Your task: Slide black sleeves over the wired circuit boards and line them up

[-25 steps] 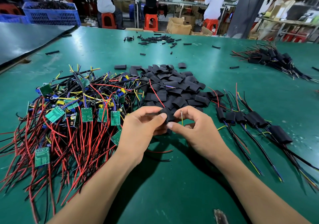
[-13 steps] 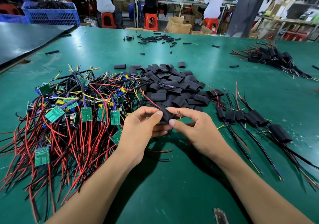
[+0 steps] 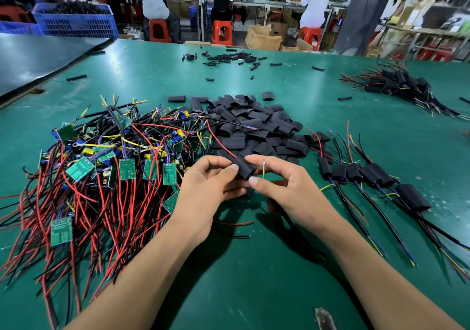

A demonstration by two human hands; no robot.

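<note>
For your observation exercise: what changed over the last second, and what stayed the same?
Little: the left hand and right hand kept pinching the black sleeve, shifting it slightly; the ring-terminal wire beside it barely moved. Board pile, sleeve heap and finished row unchanged.

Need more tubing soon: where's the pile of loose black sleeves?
Head view: the pile of loose black sleeves lies mid-table, just beyond both hands, between the tangle of wired boards and the finished row.

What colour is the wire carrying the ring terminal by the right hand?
Yellow wire, seen in the head view beside the right hand.
</note>
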